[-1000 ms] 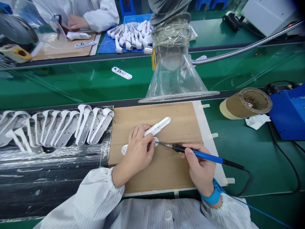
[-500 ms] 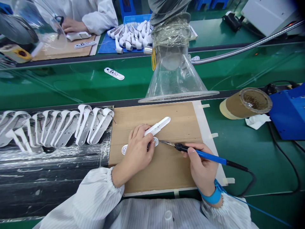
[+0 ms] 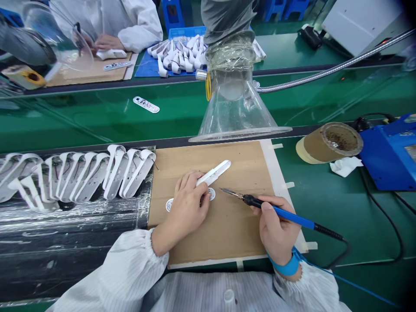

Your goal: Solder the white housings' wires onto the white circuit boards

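My left hand (image 3: 187, 205) is curled over a white plastic housing (image 3: 214, 172) that lies on a brown cardboard mat (image 3: 224, 229), pinning it down with bent fingers. A small round part (image 3: 212, 193) peeks out beside my fingertips. My right hand (image 3: 277, 225) grips a blue-handled soldering iron (image 3: 279, 211) like a pen. Its metal tip (image 3: 224, 190) hovers a short way right of the round part, not touching it.
A clear fume-extraction funnel (image 3: 238, 115) hangs over the mat's far edge. Several white housings (image 3: 81, 175) stand in a row on the left. A tape roll (image 3: 331, 143) and a blue soldering station (image 3: 390, 151) sit on the right. Across the green belt (image 3: 97, 117) a co-worker's hands (image 3: 107, 43) work.
The soldering iron tip has drawn back to the right, away from the round part. A loose board on the green belt has drifted left. My left hand has stayed put.
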The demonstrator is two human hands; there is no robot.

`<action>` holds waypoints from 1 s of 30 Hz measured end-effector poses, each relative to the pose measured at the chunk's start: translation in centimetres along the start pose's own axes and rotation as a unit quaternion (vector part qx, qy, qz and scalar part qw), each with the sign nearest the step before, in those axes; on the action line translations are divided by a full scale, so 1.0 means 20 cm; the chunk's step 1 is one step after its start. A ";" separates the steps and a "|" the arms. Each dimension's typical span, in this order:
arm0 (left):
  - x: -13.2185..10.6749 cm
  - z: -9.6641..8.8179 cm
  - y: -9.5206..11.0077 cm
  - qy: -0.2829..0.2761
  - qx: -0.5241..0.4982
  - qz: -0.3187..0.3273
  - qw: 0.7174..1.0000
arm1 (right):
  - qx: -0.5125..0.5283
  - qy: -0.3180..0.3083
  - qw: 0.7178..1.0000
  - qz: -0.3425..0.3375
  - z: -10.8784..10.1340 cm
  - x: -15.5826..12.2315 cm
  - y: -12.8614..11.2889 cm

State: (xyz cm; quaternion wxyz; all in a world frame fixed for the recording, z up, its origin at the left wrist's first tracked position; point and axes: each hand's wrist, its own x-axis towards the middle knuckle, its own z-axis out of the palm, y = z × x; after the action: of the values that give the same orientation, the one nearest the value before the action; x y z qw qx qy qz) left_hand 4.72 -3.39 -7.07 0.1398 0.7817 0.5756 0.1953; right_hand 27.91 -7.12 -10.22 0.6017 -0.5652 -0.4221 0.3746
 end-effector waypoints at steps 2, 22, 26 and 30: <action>0.00 0.00 0.00 0.000 0.000 0.002 1.000 | 0.002 0.005 1.000 -0.001 0.00 0.00 0.00; 0.15 -0.23 -0.18 -0.080 -0.041 -0.062 0.994 | -0.001 0.101 0.994 0.050 -0.04 -0.01 0.04; 0.42 -0.40 -0.32 -0.028 -0.092 -0.163 0.982 | 0.009 0.111 0.992 0.056 -0.04 -0.02 0.05; 0.68 -0.54 -0.47 0.058 -0.086 -0.197 0.975 | 0.012 0.118 0.991 0.056 -0.04 -0.01 0.11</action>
State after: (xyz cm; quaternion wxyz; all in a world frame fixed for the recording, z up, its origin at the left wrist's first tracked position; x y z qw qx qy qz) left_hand -4.67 12.32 0.38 0.2087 0.6251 0.7068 0.2572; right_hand 28.63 -7.46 -12.36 0.6319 -0.6209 -0.3117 0.3436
